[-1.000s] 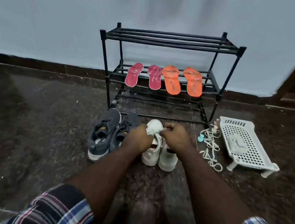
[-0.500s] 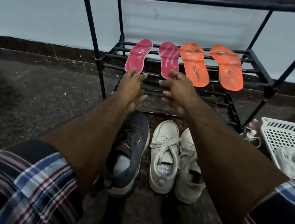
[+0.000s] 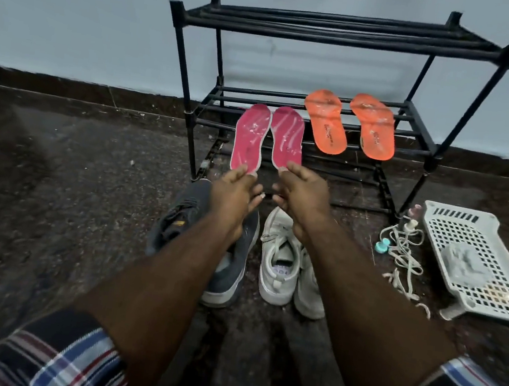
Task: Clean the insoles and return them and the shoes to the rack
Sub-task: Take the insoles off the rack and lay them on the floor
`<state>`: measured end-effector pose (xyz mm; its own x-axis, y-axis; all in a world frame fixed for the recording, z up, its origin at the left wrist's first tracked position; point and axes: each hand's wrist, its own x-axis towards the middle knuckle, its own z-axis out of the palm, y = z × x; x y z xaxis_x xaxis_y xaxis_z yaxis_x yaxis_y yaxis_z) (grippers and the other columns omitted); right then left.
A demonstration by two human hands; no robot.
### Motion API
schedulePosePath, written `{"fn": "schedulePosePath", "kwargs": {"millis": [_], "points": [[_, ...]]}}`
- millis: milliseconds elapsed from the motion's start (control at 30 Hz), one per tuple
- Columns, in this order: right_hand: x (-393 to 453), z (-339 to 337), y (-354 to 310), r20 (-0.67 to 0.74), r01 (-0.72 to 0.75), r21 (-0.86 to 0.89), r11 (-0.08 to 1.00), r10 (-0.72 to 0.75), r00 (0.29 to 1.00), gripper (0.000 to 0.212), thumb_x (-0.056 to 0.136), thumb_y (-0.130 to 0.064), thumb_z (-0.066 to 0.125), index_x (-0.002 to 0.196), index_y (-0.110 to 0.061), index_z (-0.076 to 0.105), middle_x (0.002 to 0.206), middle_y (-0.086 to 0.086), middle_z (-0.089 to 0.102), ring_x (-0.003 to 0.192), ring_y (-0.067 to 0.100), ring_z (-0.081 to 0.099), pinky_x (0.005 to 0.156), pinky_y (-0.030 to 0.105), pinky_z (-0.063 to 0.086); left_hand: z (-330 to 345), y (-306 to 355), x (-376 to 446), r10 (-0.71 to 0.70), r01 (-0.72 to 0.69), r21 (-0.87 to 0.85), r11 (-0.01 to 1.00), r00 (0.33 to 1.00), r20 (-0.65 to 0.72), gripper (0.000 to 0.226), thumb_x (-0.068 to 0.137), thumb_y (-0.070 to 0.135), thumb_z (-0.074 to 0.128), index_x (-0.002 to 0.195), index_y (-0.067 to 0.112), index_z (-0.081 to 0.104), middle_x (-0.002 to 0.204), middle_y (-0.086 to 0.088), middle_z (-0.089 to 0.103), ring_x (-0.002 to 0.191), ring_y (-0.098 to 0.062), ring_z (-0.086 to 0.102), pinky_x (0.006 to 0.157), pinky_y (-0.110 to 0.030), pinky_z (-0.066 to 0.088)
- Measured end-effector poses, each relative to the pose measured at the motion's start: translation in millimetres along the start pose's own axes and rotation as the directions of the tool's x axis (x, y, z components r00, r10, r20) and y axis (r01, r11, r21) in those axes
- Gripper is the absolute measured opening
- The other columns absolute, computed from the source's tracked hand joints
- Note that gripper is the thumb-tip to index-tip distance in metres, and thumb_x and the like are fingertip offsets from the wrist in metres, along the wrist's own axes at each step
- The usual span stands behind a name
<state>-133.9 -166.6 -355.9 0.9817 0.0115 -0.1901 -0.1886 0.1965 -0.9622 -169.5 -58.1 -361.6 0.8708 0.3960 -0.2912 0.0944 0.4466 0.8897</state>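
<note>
While both arms reach forward, findings are as follows.
Left hand [image 3: 235, 190]: pinches heel of left pink insole [image 3: 250, 137].
Right hand [image 3: 302, 195]: pinches heel of right pink insole [image 3: 287, 140].
Orange insoles [image 3: 326, 121]: flat on rack [image 3: 330, 32] middle shelf.
Grey shoes [image 3: 227, 273]: floor, beneath left arm.
White shoes [image 3: 279, 266]: floor, beside grey pair.
White basket [image 3: 470, 251]: floor, right of rack.

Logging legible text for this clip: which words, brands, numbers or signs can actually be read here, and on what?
None can be read for certain.
Left orange foam insole: dark print near its heel, too small to read.
Right orange foam insole: dark print, too blurred to read.
White lace-up sneaker: purple marking inside its heel, unreadable.
Grey sneaker: small orange tab, no legible letters.
</note>
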Motion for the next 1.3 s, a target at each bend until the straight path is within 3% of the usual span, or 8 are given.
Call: {"fn": "schedulePosePath", "kwargs": {"millis": [133, 367, 500, 700, 900, 1100, 1200, 1300], "points": [[-44.8, -6.8, 15.9, -0.111, 0.019, 0.076, 0.997, -0.011, 0.994, 0.022, 0.093, -0.013, 0.064, 0.114, -0.008, 0.067, 0.083, 0.004, 0.071, 0.075, 0.014, 0.067, 0.069, 0.026, 0.058, -4.7, -22.7, -37.5, -0.013, 0.009, -0.057, 0.998, 0.996, -0.083, 0.028, 0.097, 0.003, 0.061, 0.124, 0.001, 0.063, 0.097, -0.010, 0.072, 0.076, -0.013, 0.071, 0.071, -0.021, 0.059], [-135.3, -32.0, 52.7, -0.193, -0.030, 0.118, 0.993, 0.053, 0.980, 0.010, 0.089, -0.001, 0.065, 0.097, -0.005, 0.070, 0.077, 0.008, 0.070, 0.062, 0.010, 0.064, 0.059, 0.020, 0.054, -34.5, -62.0, -120.1, -0.069, 0.064, -0.045, 0.997, 0.989, -0.131, 0.015, 0.094, -0.004, 0.060, 0.107, -0.004, 0.068, 0.077, -0.006, 0.071, 0.070, -0.013, 0.068, 0.066, -0.020, 0.056], [-191.6, -50.1, 84.0, -0.182, -0.119, 0.113, 0.986, 0.139, 0.974, 0.014, 0.086, 0.003, 0.064, 0.089, -0.008, 0.071, 0.078, 0.008, 0.070, 0.072, 0.015, 0.066, 0.072, 0.027, 0.056, -61.2, -89.1, -179.9, -0.101, 0.102, -0.008, 0.995, 0.980, -0.172, 0.014, 0.093, -0.008, 0.059, 0.098, -0.001, 0.070, 0.073, -0.004, 0.071, 0.067, -0.011, 0.067, 0.067, -0.018, 0.057], [-252.5, -76.4, 111.1, -0.153, -0.336, -0.012, 0.942, 0.330, 0.931, 0.017, 0.084, 0.006, 0.061, 0.082, -0.008, 0.070, 0.075, 0.010, 0.069, 0.063, 0.014, 0.063, 0.051, 0.017, 0.052, -105.4, -121.0, -233.0, -0.189, 0.229, 0.159, 0.960, 0.954, -0.232, 0.014, 0.090, -0.007, 0.061, 0.093, 0.000, 0.072, 0.062, 0.000, 0.069, 0.062, -0.014, 0.061, 0.061, -0.021, 0.053], [-269.7, -86.1, 116.5, -0.184, -0.516, -0.242, 0.822, 0.483, 0.856, 0.011, 0.078, 0.007, 0.066, 0.086, -0.001, 0.068, 0.074, 0.014, 0.067, 0.049, 0.015, 0.059, 0.038, 0.018, 0.047, -123.9, -131.5, -246.7, -0.302, 0.374, 0.403, 0.835, 0.925, -0.231, 0.007, 0.078, -0.005, 0.068, 0.084, -0.004, 0.072, 0.078, -0.018, 0.069, 0.065, -0.024, 0.064, 0.063, -0.032, 0.057], [-264.8, -92.9, 133.8, -0.173, -0.651, -0.549, 0.524, 0.690, 0.702, 0.018, 0.092, -0.003, 0.056, 0.075, -0.006, 0.053, 0.067, 0.009, 0.055, 0.027, 0.008, 0.050, 0.031, 0.014, 0.039, -128.8, -135.3, -252.0, -0.375, 0.467, 0.572, 0.675, 0.884, -0.279, 0.007, 0.078, -0.005, 0.070, 0.083, -0.003, 0.065, 0.074, -0.016, 0.067, 0.058, -0.027, 0.066, 0.059, -0.035, 0.060], [-266.5, -94.7, 134.9, -0.179, -0.664, -0.618, 0.421, 0.747, 0.640, 0.019, 0.096, -0.007, 0.052, 0.077, -0.004, 0.053, 0.070, 0.007, 0.055, 0.026, 0.008, 0.051, 0.030, 0.015, 0.039, -128.5, -135.2, -251.2, -0.402, 0.471, 0.644, 0.603, 0.877, -0.265, 0.010, 0.080, -0.005, 0.070, 0.088, -0.002, 0.067, 0.076, -0.017, 0.067, 0.053, -0.023, 0.062, 0.043, -0.025, 0.050], [-268.4, -93.3, 132.9, -0.189, -0.658, -0.654, 0.372, 0.762, 0.619, 0.020, 0.097, -0.011, 0.049, 0.079, -0.004, 0.054, 0.070, 0.007, 0.057, 0.029, 0.011, 0.053, 0.034, 0.018, 0.045, -129.3, -128.6, -246.2, -0.412, 0.390, 0.794, 0.466, 0.890, -0.195, 0.014, 0.085, 0.002, 0.068, 0.099, 0.000, 0.069, 0.074, -0.014, 0.066, 0.054, -0.019, 0.058, 0.042, -0.022, 0.047]]}}
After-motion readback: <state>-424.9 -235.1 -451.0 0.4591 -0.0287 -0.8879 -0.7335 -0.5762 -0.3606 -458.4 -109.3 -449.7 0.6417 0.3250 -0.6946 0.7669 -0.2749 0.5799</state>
